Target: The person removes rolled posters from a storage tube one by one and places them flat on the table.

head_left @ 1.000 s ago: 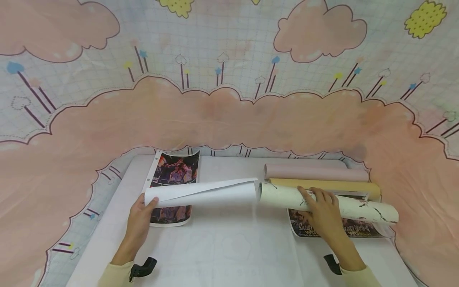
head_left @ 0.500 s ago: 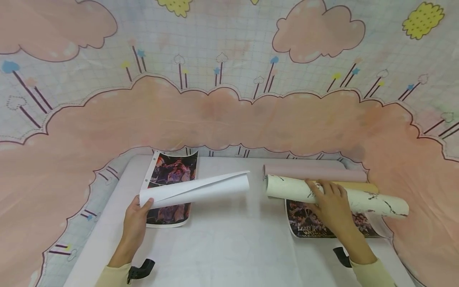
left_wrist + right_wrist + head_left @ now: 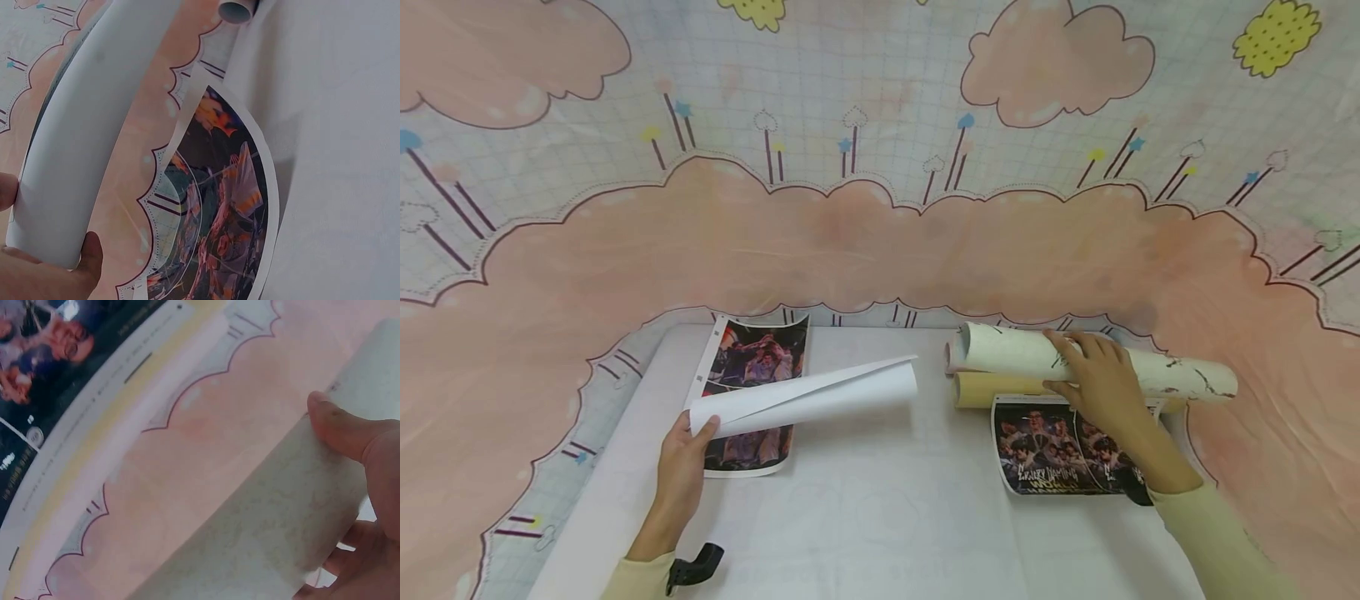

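Observation:
My left hand (image 3: pixel 681 475) grips the near end of a white paper roll (image 3: pixel 850 400), thumb on top. The roll slants up to the right above a glossy printed poster (image 3: pixel 763 354); in the left wrist view, fingers and thumb wrap the base of the white roll (image 3: pixel 87 150). My right hand (image 3: pixel 1097 387) holds a cream wallpaper roll (image 3: pixel 1191 377) with dark branch marks around its middle. It hangs at the table's back right, over a pink roll (image 3: pixel 952 360) that it mostly hides. A yellow roll (image 3: pixel 988 390) lies just in front, partly behind my hand.
A second dark poster (image 3: pixel 1037 454) with lettering lies in front of the yellow roll, partly under my right forearm. The white table (image 3: pixel 887 517) ends against a pink-cloud patterned cloth (image 3: pixel 865 250). A black camera mount (image 3: pixel 696 568) sits at my left wrist.
My right hand has carried the wallpaper roll to the right and then back, away from the white roll's end, uncovering the yellow roll. The left hand and white roll shifted slightly left.

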Tool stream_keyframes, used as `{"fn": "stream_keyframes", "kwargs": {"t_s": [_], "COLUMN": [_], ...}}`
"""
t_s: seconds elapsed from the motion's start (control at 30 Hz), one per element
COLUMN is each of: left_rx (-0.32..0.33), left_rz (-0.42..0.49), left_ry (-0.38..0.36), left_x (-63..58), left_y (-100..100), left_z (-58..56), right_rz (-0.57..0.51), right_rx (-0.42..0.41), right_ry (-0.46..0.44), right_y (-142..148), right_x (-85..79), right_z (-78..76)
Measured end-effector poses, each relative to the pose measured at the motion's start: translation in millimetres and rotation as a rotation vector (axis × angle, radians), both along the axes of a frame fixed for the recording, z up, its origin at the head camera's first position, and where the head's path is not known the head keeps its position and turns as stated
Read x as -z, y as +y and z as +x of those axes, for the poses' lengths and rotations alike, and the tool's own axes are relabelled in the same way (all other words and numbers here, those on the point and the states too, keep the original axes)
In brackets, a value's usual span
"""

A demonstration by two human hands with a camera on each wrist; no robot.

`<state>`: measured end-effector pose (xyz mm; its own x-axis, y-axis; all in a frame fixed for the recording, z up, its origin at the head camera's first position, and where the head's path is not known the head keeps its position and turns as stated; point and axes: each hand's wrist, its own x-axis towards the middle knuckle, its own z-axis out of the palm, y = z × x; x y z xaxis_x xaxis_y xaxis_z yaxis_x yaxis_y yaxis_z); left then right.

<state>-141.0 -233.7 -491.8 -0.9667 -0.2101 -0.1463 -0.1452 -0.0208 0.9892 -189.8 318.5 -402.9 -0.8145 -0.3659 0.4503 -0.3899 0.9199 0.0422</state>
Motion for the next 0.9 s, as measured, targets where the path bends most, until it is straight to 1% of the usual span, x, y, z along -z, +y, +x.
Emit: {"fn": "stream_keyframes", "kwargs": {"t_s": [0.17,0.33,0.5,0.6,0.77,0.9], "left_rx": [-0.011,-0.014,-0.01,-0.012,-0.01,-0.002], "left_rz": [0.002,0.001,0.007,-0.003,-0.033,-0.012], "left_ry": [-0.014,-0.016,-0.011,-0.02,-0.043,-0.034], "left_x": [-1.5,-1.5,-1.3,-1.1,0.9,-2.1], "left_y": [1.0,1.5,1.6,1.8,1.2,4.8], "left_z": [-0.6,-0.2,-0.7,-1.2,0.6,0.1], "right_rz": [0.03,0.06,0.063,0.071,0.08,0.067], "right_rx": [-0.001,-0.004,-0.034,-0.05,-0.025,0.014], "right_ry": [-0.04,-0.074,-0.157,-0.2,-0.303,-0.389], "right_y": [5.0,12.8,16.4,17.0,15.5,14.4], "right_x": [-5.6,-2.5,-2.3,-1.6,6.6,12.1], "right_z": [-25.6,-51.9,-75.9,-89.1,-107.1,-119.0]}}
